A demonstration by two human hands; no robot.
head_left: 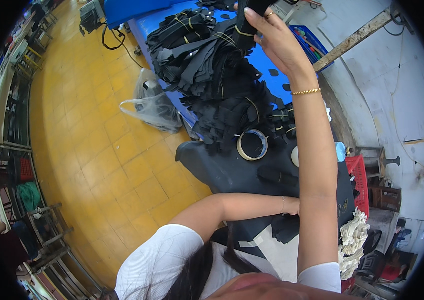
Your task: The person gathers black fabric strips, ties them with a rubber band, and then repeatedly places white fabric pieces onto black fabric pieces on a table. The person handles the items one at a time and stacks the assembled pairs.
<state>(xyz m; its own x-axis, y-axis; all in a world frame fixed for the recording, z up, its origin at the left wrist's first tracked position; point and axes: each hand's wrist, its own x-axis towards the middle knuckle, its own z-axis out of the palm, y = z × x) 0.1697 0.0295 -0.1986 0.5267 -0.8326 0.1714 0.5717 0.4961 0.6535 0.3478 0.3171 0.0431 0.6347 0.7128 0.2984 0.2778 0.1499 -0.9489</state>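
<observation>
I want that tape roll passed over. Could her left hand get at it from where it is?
Probably yes: the left hand rests low on the dark worktop, the tape roll lies uncovered just beyond, though the right forearm crosses nearby.

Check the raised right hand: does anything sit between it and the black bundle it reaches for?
Nothing visible does. The right hand is already closed on a banded black bundle above the pile of black pieces. The left hand is hidden behind the right forearm.

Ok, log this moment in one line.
right hand: gripping black bundle atop black strip pile | left hand: hidden behind right forearm | tape roll: untouched
</observation>
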